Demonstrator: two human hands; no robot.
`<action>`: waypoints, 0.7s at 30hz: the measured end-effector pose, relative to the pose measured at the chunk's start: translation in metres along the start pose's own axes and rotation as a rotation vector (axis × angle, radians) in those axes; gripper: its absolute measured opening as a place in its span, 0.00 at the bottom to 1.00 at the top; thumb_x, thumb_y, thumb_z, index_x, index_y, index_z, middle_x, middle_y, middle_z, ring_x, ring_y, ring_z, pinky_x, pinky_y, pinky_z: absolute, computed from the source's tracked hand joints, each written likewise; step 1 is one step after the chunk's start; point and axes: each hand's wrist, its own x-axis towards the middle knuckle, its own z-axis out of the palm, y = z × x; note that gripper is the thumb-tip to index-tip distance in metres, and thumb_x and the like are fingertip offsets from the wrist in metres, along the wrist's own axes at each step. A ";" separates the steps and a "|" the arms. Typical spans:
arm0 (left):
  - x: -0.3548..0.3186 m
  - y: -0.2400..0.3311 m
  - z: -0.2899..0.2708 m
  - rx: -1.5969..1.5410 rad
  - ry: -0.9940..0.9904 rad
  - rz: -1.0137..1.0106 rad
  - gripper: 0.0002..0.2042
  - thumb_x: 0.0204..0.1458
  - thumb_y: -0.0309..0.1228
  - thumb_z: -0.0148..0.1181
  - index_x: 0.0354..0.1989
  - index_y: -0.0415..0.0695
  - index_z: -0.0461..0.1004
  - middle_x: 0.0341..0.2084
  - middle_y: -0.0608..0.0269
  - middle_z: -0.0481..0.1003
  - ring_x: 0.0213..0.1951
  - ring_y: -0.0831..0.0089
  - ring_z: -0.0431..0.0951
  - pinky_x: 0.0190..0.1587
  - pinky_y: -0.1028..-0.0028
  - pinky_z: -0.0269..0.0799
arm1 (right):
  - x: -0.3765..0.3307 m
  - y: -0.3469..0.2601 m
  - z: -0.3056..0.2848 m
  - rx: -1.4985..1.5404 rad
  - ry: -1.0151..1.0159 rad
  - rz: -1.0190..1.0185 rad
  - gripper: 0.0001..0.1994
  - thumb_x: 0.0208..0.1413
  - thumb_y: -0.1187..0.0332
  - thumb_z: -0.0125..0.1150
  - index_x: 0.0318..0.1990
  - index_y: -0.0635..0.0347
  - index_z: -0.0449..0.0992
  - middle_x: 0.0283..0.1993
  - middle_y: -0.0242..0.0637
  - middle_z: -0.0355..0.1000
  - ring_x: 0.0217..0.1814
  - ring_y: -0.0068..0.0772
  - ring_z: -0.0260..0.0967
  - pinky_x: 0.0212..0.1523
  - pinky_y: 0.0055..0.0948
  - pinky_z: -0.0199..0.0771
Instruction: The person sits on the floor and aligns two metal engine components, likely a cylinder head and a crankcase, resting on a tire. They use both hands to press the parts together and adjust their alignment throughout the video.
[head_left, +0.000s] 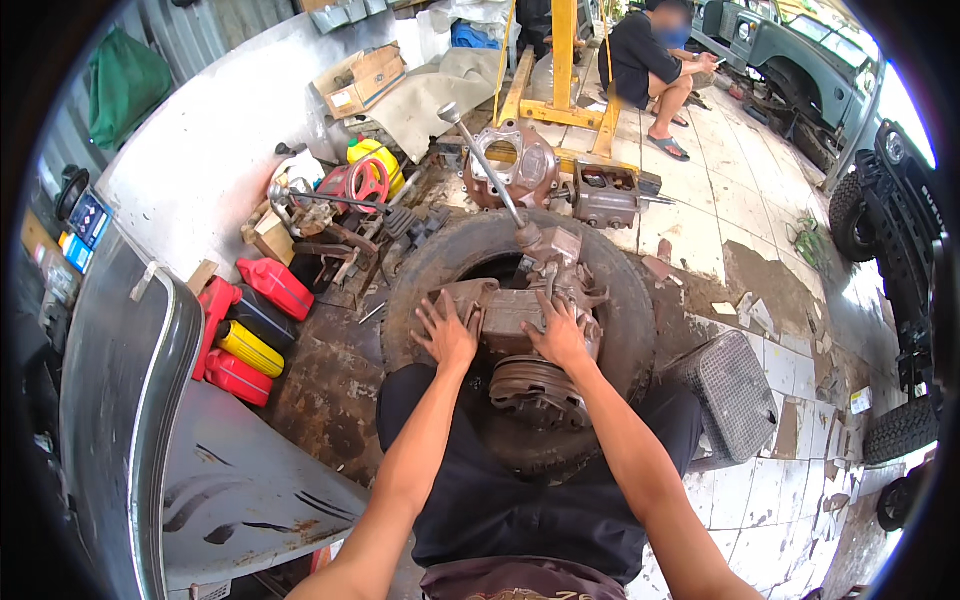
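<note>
A brown, grimy gearbox (512, 316) rests on a tire (420, 262) lying flat between my knees. From its far end a long gear lever (490, 172) with a pale round knob slants up and to the left. A ribbed round drum (535, 385) sits at the near end of the gearbox. My left hand (449, 333) lies with fingers spread at the left side of the housing, holding nothing. On the right side, my right hand (560, 332) rests against the housing, its fingers stretched out and apart, with nothing in it.
Beyond the tire stand a bell housing (512, 165), another gearbox case (606, 195) and a yellow hoist frame (563, 60). Red bottles (275, 288) and a grey body panel (250, 480) are at left. A textured metal box (728, 395) is at right. A person (655, 60) squats far off.
</note>
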 end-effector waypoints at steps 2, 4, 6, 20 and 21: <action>-0.003 0.005 -0.004 0.032 -0.057 -0.036 0.46 0.55 0.66 0.52 0.77 0.56 0.45 0.75 0.39 0.39 0.76 0.41 0.35 0.69 0.32 0.30 | 0.000 0.002 -0.007 -0.028 0.004 0.011 0.39 0.56 0.48 0.65 0.72 0.51 0.59 0.71 0.53 0.59 0.78 0.58 0.46 0.70 0.71 0.45; -0.001 0.003 -0.013 0.058 -0.038 0.003 0.47 0.53 0.65 0.55 0.77 0.56 0.45 0.75 0.39 0.41 0.76 0.41 0.36 0.69 0.32 0.31 | 0.000 0.002 -0.006 -0.041 0.010 0.017 0.39 0.56 0.48 0.64 0.72 0.50 0.59 0.71 0.52 0.59 0.78 0.57 0.47 0.70 0.73 0.43; 0.016 0.006 -0.010 0.047 0.027 0.044 0.47 0.54 0.64 0.55 0.77 0.56 0.45 0.75 0.39 0.41 0.76 0.41 0.37 0.69 0.32 0.32 | 0.001 0.002 0.001 -0.042 0.009 0.026 0.39 0.56 0.48 0.64 0.73 0.49 0.58 0.72 0.48 0.59 0.78 0.54 0.46 0.69 0.79 0.41; 0.021 0.001 0.010 -0.010 -0.044 -0.071 0.51 0.50 0.67 0.58 0.78 0.58 0.41 0.76 0.43 0.36 0.76 0.43 0.33 0.69 0.32 0.29 | -0.001 0.000 0.006 0.002 0.000 -0.003 0.39 0.55 0.48 0.64 0.72 0.48 0.59 0.72 0.49 0.58 0.78 0.55 0.46 0.69 0.77 0.43; 0.023 0.011 0.009 -0.021 -0.061 -0.080 0.51 0.50 0.66 0.58 0.78 0.58 0.41 0.76 0.42 0.37 0.76 0.43 0.32 0.70 0.32 0.29 | 0.002 0.001 -0.001 -0.021 -0.004 0.014 0.39 0.56 0.48 0.64 0.72 0.48 0.59 0.72 0.49 0.58 0.78 0.55 0.46 0.69 0.77 0.43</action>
